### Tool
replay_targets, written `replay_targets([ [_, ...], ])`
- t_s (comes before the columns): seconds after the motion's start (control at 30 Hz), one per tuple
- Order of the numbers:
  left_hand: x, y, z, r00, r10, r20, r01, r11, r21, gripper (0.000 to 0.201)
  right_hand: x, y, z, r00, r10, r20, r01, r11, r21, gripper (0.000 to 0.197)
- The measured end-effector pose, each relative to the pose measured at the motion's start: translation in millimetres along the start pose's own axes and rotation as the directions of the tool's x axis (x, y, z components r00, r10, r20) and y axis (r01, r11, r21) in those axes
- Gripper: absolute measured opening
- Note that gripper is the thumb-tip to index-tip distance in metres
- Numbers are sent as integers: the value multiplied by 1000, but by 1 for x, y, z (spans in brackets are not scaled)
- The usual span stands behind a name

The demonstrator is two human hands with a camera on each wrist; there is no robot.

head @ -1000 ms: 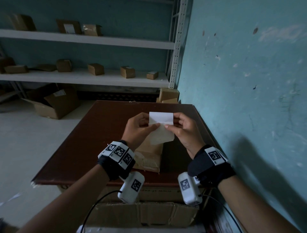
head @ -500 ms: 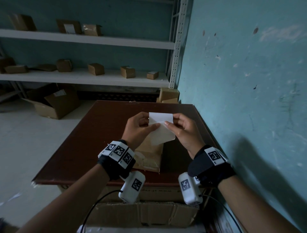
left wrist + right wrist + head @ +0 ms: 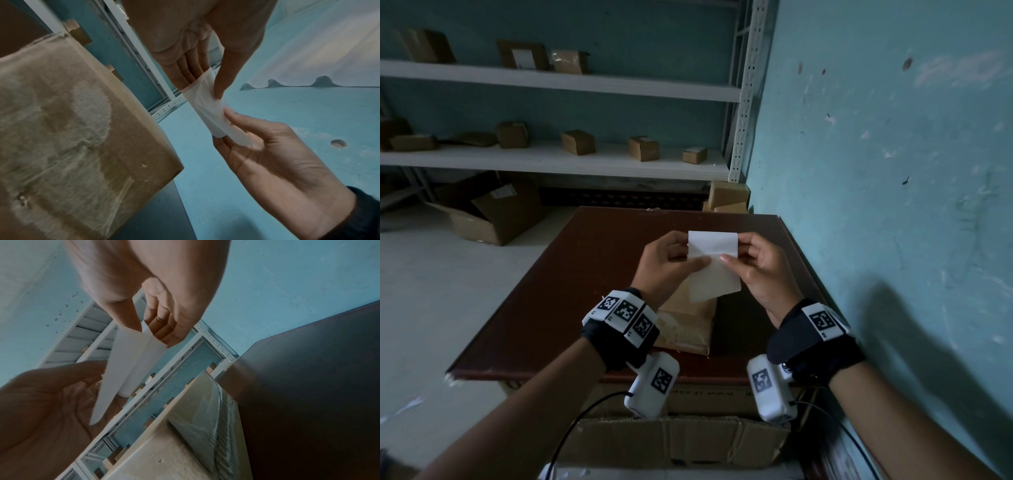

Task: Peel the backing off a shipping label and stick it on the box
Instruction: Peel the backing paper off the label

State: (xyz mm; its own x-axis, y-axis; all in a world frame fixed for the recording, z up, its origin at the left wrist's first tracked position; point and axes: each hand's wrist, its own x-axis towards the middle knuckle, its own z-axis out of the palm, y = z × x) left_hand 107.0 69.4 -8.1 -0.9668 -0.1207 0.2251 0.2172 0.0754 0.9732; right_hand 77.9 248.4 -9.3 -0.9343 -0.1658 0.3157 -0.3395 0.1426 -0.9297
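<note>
Both hands hold a white shipping label (image 3: 713, 244) upright above the table. My left hand (image 3: 695, 257) pinches its left edge, thumb lying across the front. My right hand (image 3: 732, 253) pinches the right edge. A yellowish translucent backing sheet (image 3: 714, 284) hangs loose from the label's lower part. In the right wrist view the label (image 3: 127, 361) splits into two layers at my right hand (image 3: 152, 327). In the left wrist view my thumb presses the sheet (image 3: 205, 100). The worn brown cardboard box (image 3: 688, 325) lies on the table just below the hands.
The dark brown table (image 3: 585, 274) stands against the blue wall (image 3: 876, 205) on the right. An open carton (image 3: 674, 442) sits below the table's near edge. White shelves (image 3: 551, 161) with several small boxes line the back; another open carton (image 3: 489, 216) lies on the floor at left.
The loose backing sheet hangs slightly lower than a second ago. Both hands stay in nearly the same place, still pinching the label.
</note>
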Motion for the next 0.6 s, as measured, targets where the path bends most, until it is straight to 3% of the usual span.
replay_targets([
  [0.6,1,-2,1,1000,8,-12,-8,1000,30,30,-2,-3,-2,1000,11,16,-11,1000,-18,32],
])
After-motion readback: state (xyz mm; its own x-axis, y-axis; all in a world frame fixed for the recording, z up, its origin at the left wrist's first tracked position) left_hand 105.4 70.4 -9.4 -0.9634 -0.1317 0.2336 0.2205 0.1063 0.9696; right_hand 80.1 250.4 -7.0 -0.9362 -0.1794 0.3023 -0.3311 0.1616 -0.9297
